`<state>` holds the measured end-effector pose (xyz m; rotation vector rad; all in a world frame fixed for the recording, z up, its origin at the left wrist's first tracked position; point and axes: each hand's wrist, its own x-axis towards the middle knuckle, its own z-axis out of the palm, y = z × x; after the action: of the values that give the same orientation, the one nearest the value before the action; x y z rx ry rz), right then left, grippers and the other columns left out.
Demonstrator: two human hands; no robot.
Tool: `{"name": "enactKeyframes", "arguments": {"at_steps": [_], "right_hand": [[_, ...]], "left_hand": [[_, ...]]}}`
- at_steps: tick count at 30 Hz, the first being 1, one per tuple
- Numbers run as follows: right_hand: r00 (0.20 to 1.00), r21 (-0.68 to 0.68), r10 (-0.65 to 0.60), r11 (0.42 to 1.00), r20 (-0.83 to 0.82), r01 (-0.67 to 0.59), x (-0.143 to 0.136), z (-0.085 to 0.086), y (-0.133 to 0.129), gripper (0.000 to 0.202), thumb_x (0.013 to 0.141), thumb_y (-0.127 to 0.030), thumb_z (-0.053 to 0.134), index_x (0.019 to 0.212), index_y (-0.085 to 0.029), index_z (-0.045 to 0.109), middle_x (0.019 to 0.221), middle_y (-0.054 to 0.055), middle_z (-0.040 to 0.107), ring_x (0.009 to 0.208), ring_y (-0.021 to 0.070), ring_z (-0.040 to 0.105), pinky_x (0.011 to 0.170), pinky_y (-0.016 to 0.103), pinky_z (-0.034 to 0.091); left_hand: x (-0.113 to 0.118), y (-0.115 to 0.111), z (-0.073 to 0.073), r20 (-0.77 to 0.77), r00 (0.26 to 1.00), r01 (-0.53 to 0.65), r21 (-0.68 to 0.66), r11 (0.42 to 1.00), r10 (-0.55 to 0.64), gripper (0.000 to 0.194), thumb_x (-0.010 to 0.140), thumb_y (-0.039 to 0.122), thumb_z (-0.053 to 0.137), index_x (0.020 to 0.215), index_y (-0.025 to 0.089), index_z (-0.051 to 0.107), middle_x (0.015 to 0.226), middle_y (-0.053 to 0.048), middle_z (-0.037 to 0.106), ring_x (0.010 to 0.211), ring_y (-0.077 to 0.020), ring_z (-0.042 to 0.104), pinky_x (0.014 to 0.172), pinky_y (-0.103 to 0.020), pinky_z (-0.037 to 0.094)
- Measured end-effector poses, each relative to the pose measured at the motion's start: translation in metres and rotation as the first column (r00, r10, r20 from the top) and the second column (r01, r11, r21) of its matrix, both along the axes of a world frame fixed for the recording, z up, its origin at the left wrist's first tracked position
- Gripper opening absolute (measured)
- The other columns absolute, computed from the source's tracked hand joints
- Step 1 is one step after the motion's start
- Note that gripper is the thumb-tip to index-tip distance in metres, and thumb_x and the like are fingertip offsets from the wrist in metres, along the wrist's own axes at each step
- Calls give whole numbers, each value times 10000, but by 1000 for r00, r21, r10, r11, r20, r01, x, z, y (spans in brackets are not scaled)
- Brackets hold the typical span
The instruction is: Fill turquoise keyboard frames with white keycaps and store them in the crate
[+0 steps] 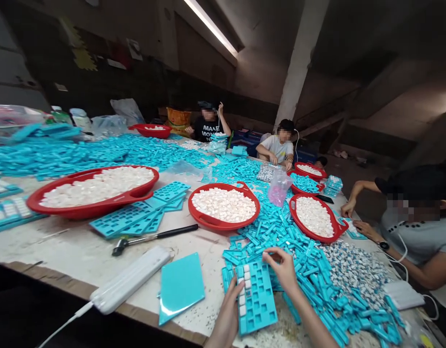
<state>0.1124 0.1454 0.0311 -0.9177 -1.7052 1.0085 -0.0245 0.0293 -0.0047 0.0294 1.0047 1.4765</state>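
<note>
A blue tray with square slots [259,304] is tilted up near the table's front edge. My left hand [228,309] grips its left side, thumb beside a column of white pieces [247,280] sitting in the slots. At the tray's top right corner is my right hand [282,266], its thumb and index finger pinched together; whatever they hold is too small to make out. Behind the tray lies a heap of blue strips [281,227]. A red basket of white pieces [224,205] stands beyond.
Left of the tray lie a flat blue plate [182,285], a white power bank-like bar [130,280] and a hammer [154,237]. More red baskets [96,210] and stacked blue trays [125,218] stand behind. A person [415,227] works at the right; two others sit at the far side.
</note>
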Motion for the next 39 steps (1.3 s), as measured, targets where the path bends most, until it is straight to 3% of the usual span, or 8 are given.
{"name": "enactKeyframes", "arguments": {"at_steps": [4, 11, 15, 19, 24, 27, 32, 39], "right_hand": [[1000, -5, 5, 1000, -23, -5, 5, -9, -12, 243, 917, -439, 658, 882, -221, 758, 795, 48, 767, 742, 241, 758, 705, 332, 611], [996, 269, 47, 961, 80, -67, 3, -6, -23, 120, 912, -238, 623, 869, -237, 735, 889, 40, 749, 879, 215, 734, 800, 329, 598], [991, 388, 58, 916, 123, -101, 7, -22, -30, 215, 908, -161, 578, 1002, -277, 733, 1022, 43, 753, 982, 225, 733, 856, 350, 610], [996, 463, 8, 885, 91, -50, 10, -37, -30, 268, 929, -162, 568, 1114, -294, 709, 1071, 51, 755, 1001, 234, 736, 854, 369, 627], [998, 468, -27, 884, 52, 0, 12, -40, -30, 221, 941, -200, 579, 1107, -270, 708, 1061, 77, 752, 996, 246, 736, 853, 392, 631], [998, 471, -9, 882, 66, -24, 13, -38, -34, 202, 942, -208, 593, 1100, -264, 707, 1069, 75, 747, 1017, 241, 726, 880, 390, 619], [996, 467, 8, 883, 85, -47, 11, -36, -39, 174, 935, -228, 613, 1059, -263, 731, 1019, 71, 723, 952, 218, 720, 841, 347, 612], [996, 464, 2, 885, 88, -43, 10, -37, -37, 182, 928, -239, 608, 1049, -259, 741, 980, 58, 735, 922, 211, 723, 832, 342, 609]], "left_hand": [[1, 1, 8, 41, 999, -16, -40, 999, 18, 773, 930, 235, 611, 1601, 243, 227, 1549, -69, 494, 1472, -249, 385, 1186, -419, 373], [3, 0, 15, -7, 997, -73, -22, 997, 73, 716, 930, 232, 623, 1568, 197, 300, 1580, -109, 443, 1500, -257, 327, 1205, -440, 332], [4, -1, 19, -3, 996, -88, -38, 995, 88, 706, 932, 209, 610, 1567, 191, 302, 1535, -119, 504, 1479, -250, 370, 1196, -429, 350], [6, -2, 24, -22, 995, -102, -18, 995, 101, 734, 911, 202, 635, 1569, 197, 308, 1503, -111, 542, 1460, -252, 403, 1179, -420, 379], [10, -5, 22, -35, 987, -157, 2, 988, 157, 738, 922, 226, 630, 1577, 177, 293, 1559, -130, 468, 1472, -260, 384, 1190, -419, 357], [10, -6, 20, -70, 982, -173, 16, 985, 174, 685, 908, 200, 645, 1539, 196, 380, 1574, -114, 450, 1477, -252, 378, 1189, -396, 360], [7, -3, 20, -114, 986, -121, 8, 993, 121, 574, 923, 200, 635, 1472, 166, 471, 1567, -119, 461, 1471, -245, 394, 1193, -385, 353], [8, -2, 17, -130, 986, -101, 26, 995, 104, 534, 916, 198, 653, 1433, 207, 520, 1536, -87, 509, 1476, -232, 384, 1203, -367, 337]]}}
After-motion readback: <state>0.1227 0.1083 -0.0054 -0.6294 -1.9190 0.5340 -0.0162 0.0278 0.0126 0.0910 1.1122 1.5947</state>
